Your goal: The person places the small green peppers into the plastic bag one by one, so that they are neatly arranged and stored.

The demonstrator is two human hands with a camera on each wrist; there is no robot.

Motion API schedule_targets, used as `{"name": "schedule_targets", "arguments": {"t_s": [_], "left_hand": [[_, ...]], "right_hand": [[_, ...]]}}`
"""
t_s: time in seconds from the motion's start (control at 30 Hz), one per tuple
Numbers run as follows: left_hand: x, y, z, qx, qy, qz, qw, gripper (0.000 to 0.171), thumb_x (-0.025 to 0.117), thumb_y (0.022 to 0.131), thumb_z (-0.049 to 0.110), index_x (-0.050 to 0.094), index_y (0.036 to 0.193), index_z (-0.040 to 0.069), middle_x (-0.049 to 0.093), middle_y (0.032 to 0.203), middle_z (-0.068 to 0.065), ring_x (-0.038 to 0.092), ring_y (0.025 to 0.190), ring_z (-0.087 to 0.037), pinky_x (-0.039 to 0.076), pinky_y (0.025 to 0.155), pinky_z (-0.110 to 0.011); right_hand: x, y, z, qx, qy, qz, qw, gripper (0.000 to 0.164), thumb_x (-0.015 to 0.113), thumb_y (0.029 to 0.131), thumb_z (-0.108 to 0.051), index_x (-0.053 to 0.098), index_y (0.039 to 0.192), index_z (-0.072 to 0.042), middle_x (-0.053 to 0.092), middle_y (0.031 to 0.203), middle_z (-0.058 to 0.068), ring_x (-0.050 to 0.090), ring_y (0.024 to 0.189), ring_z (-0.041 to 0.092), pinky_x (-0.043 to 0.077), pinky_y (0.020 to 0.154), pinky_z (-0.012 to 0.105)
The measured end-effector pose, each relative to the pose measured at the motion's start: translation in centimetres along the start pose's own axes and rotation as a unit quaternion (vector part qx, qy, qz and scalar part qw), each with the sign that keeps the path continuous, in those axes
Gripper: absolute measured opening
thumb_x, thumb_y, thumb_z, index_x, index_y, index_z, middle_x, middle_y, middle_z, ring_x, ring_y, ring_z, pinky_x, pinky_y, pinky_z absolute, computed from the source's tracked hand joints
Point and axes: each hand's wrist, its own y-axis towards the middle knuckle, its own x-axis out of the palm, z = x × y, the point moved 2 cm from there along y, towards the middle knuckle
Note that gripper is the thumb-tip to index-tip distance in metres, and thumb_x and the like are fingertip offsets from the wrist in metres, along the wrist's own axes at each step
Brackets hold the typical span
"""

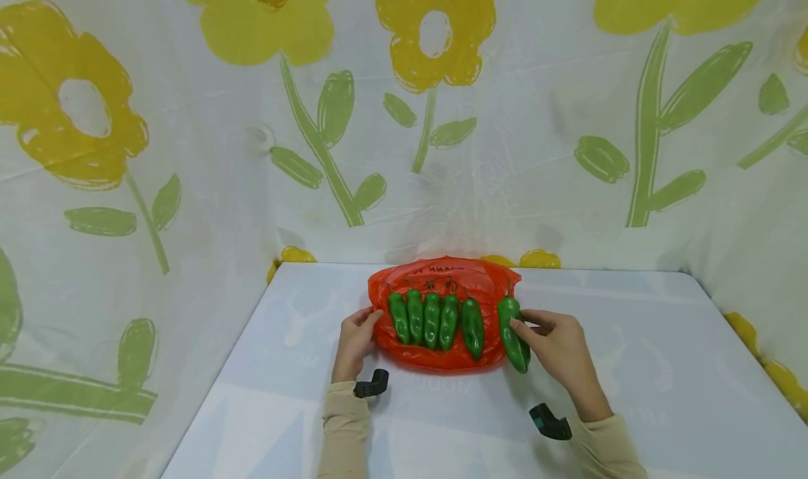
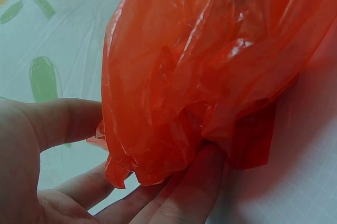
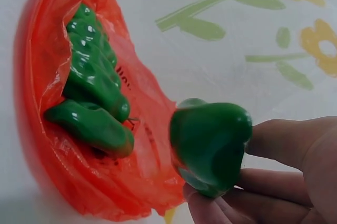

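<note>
A red plastic bag (image 1: 416, 359) lies spread on the table, with several green peppers (image 1: 432, 321) side by side on it, stems toward the back. My left hand (image 1: 355, 339) pinches the bag's left edge; in the left wrist view the thumb and fingers (image 2: 195, 187) are around the crumpled red plastic. My right hand (image 1: 562, 346) holds one green pepper (image 1: 514, 335) between thumb and fingers at the bag's right edge. From the right wrist view, this held pepper (image 3: 210, 142) is apart from the pepper lying nearest it (image 3: 95, 129).
The white table (image 1: 265, 395) carries faint pale prints. Behind and beside it hangs a white curtain (image 1: 524, 184) with yellow flowers and green leaves. A black wrist camera (image 1: 372, 383) sits on the left wrist, another camera (image 1: 550, 421) on the right.
</note>
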Motion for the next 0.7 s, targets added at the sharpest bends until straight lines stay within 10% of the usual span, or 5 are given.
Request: {"name": "schedule_targets", "arguments": {"t_s": [0.7], "left_hand": [[0.1, 0.1, 0.0, 0.008, -0.007, 0.003, 0.9999, 0.053, 0.061, 0.102, 0.034, 0.058, 0.143, 0.000, 0.062, 0.141, -0.022, 0.065, 0.110, -0.023, 0.060, 0.083, -0.030]], "right_hand": [[1.4, 2.4, -0.4, -0.010, 0.008, 0.013, 1.000, 0.044, 0.070, 0.098, -0.025, 0.069, 0.129, 0.005, 0.070, 0.128, 0.027, 0.073, 0.110, 0.042, 0.064, 0.084, 0.044]]}}
